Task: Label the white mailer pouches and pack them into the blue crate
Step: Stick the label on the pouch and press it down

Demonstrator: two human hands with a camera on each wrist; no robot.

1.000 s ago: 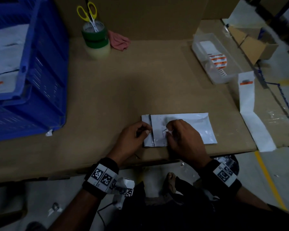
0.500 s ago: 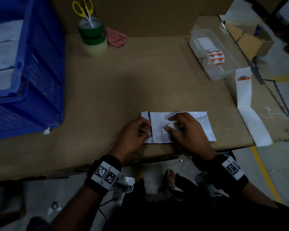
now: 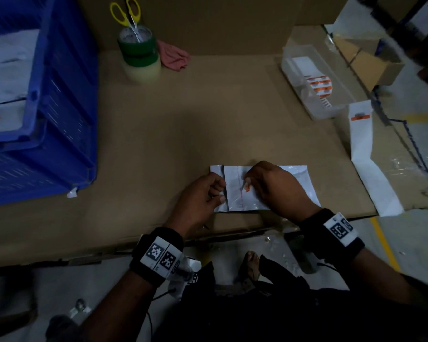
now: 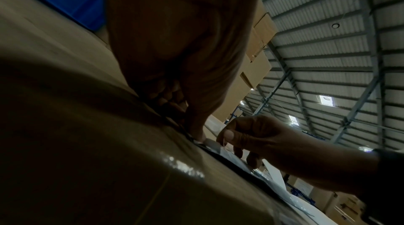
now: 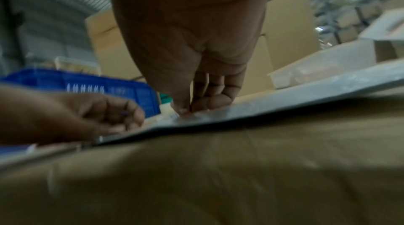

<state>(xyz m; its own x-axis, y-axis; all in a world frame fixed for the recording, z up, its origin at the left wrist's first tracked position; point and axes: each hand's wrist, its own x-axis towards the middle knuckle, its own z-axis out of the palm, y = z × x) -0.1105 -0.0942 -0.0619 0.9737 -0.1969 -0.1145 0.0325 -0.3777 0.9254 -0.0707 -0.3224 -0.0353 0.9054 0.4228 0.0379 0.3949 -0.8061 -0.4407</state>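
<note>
1. A white mailer pouch (image 3: 292, 183) lies flat at the near edge of the cardboard-covered counter (image 3: 183, 129); the left hand (image 3: 198, 201), fingers curled, pinches its folded left end.
2. The right hand (image 3: 274, 186) pinches a small orange label (image 3: 247, 188) between thumb and fingertip, down on the pouch.
3. A second white pouch (image 3: 363, 154) overhangs the counter's right edge; just beyond it a clear tray (image 3: 304, 55) holds a label roll (image 3: 319, 86).
4. At far left the blue crate (image 3: 59, 114) holds pouches; scissors (image 3: 127, 16) stand in stacked tape rolls (image 3: 139, 55) at the back.
</note>
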